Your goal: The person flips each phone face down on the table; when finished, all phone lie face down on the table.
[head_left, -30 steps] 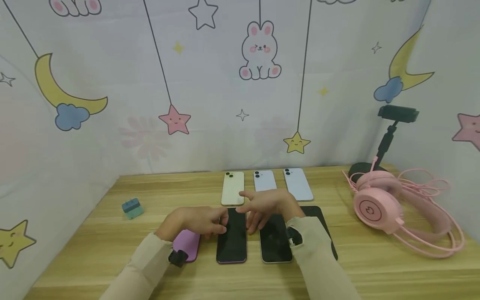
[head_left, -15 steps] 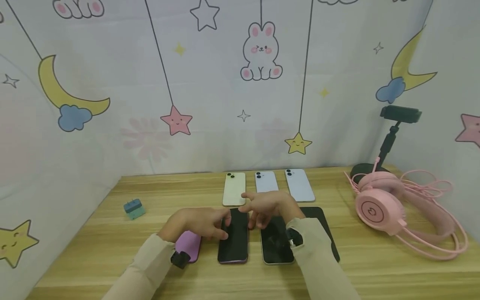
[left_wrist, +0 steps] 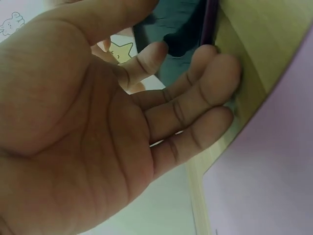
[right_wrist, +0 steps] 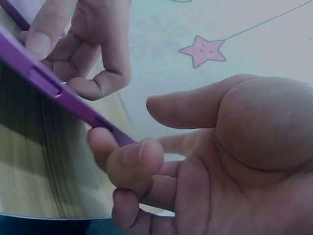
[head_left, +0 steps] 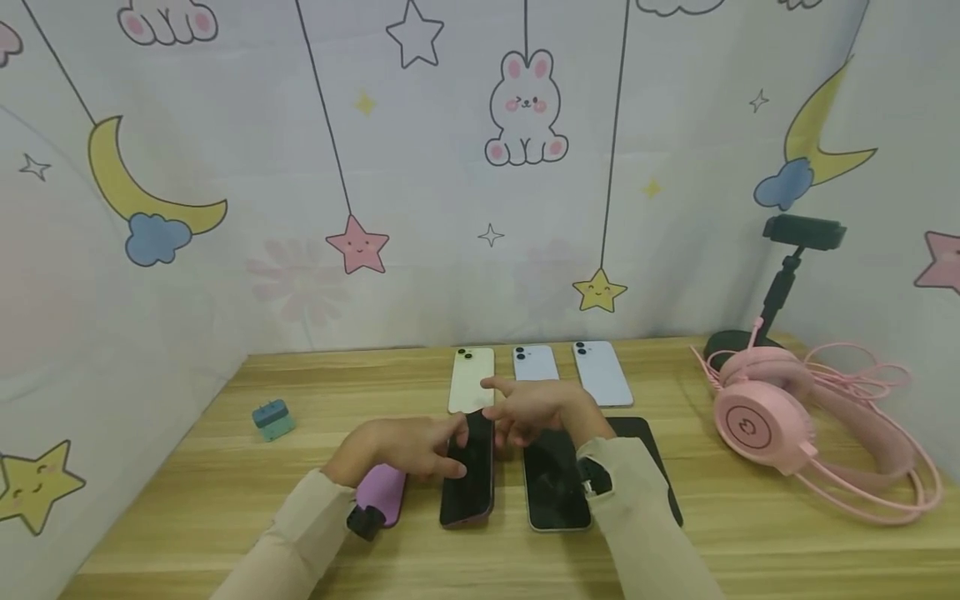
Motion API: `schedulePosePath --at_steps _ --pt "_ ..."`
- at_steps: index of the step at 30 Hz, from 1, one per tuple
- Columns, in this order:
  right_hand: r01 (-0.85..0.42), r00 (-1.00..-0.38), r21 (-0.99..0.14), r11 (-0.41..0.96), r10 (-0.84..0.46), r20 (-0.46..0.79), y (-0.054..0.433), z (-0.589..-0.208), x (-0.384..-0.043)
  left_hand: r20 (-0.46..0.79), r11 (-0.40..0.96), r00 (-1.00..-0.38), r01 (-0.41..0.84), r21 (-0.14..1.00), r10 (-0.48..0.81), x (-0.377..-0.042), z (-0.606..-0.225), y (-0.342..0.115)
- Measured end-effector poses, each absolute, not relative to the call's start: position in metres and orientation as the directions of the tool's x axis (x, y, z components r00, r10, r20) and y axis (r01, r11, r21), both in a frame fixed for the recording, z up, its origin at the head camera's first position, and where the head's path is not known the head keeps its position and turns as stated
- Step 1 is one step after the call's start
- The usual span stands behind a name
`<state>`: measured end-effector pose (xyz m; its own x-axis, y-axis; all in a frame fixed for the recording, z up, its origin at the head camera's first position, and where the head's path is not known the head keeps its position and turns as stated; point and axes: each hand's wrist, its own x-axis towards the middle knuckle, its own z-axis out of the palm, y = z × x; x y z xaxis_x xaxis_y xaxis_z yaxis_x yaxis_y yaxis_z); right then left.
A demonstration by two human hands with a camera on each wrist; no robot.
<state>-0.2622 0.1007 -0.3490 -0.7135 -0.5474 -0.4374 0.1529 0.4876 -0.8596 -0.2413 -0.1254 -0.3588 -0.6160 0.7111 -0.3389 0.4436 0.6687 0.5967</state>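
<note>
Between my hands, a smartphone [head_left: 472,479] with a dark screen and purple frame is tilted, its right side raised off the table. My left hand [head_left: 408,446] holds it from the left, thumb over the screen and curled index finger at the upper left edge. My right hand [head_left: 536,408] holds the upper right corner with curled fingertips; its thumb points away. In the right wrist view, the phone's purple side edge [right_wrist: 46,81] runs to the right fingertips [right_wrist: 142,154]. A purple phone [head_left: 382,493] lies under my left wrist, and a dark-screened phone [head_left: 551,492] under the right.
Behind lie a cream phone [head_left: 471,375] and two pale phones, one [head_left: 535,361] partly hidden by my right hand, the other [head_left: 602,372] farther right. A larger black device [head_left: 637,429] is under my right sleeve. Pink headphones [head_left: 761,417], a black stand [head_left: 780,292] and a blue-green charger [head_left: 273,421] stand around.
The middle phone lay flat before and is now tilted, its right side up. My right fingers have curled in at its upper right corner. The left hand has shifted slightly right.
</note>
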Motion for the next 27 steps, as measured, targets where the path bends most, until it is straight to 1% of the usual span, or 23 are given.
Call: schedulePosePath --at_steps 5,12,20,27 --pt "0.121 -0.728 -0.874 0.471 -0.556 -0.401 0.0989 -0.349 -0.2628 -0.323 0.658 -0.625 0.428 0.62 0.71 -0.241 -0.3586 -0.1243" --pt "0.093 -0.725 -0.889 0.449 -0.581 -0.369 0.0981 -0.3495 -0.2648 -0.328 0.663 -0.635 0.406 0.629 0.7 -0.2398 -0.3561 -0.1244" --pt "0.056 -0.744 -0.907 0.418 -0.589 -0.317 0.0986 -0.3498 -0.2659 -0.279 0.586 -0.608 0.389 0.71 0.743 -0.2385 -0.3582 -0.1203" --pt "0.005 -0.742 -0.912 0.41 -0.61 -0.278 0.0985 -0.348 -0.2652 -0.262 0.576 -0.612 0.395 0.716 0.746 -0.2388 -0.3584 -0.1207"
